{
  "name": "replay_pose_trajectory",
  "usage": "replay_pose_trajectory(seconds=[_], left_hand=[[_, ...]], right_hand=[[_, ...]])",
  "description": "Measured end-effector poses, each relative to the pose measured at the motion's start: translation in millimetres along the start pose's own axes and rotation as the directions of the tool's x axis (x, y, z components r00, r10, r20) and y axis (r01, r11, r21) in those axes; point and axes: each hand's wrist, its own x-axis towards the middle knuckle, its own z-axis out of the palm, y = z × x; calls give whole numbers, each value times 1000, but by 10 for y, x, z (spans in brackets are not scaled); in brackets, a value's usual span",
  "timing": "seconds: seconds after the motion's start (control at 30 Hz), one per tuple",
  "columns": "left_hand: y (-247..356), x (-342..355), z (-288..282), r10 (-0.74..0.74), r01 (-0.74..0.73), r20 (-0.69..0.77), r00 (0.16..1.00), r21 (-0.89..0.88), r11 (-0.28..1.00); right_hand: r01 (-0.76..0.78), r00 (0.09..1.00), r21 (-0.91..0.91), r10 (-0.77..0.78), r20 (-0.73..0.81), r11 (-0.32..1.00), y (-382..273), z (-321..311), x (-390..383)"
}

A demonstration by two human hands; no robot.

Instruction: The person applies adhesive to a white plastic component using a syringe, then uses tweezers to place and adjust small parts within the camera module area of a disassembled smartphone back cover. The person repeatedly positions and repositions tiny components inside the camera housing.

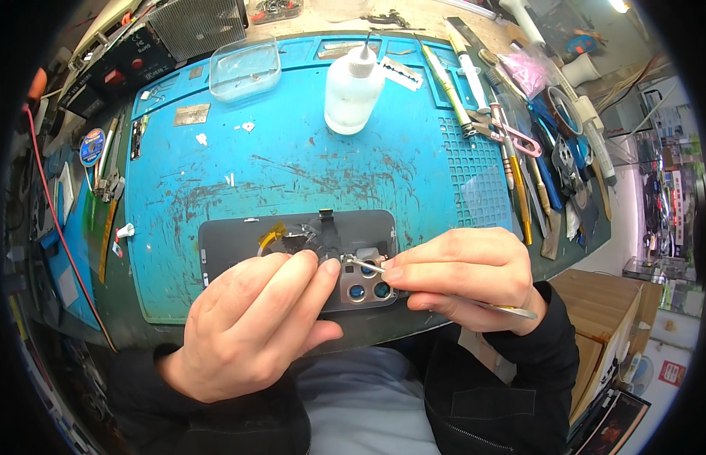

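A dark grey phone back cover (239,235) lies on the near edge of the blue mat, with a metal camera frame (368,290) with round lens openings at its right end. A thin coil and a scrap of amber tape (272,236) show on its middle. My left hand (254,326) is closed, its bent fingertips pressed on the cover beside the frame; the hand hides part of the cover. My right hand (474,277) pinches slim metal tweezers (368,265), their tip at the upper left edge of the frame, close to my left fingertips.
Beyond the cover stands a clear dropper bottle (349,98) on the worn blue mat (292,174). A transparent plastic box (245,70) sits at the far left. Pens, pliers (512,135), brushes and other tools crowd the right side. A solder spool (93,146) lies at left.
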Motion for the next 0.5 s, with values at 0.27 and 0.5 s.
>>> replay_pose_trajectory(seconds=[0.27,0.5], left_hand=[[3,16,-23,5,-5,30,1000,-7,1000],[2,6,-27,-15,15,51,999,-7,1000]], right_hand=[[-1,1000,-2,1,-8,1000,3,6,-5],[-30,999,11,30,-43,999,11,20,-32]])
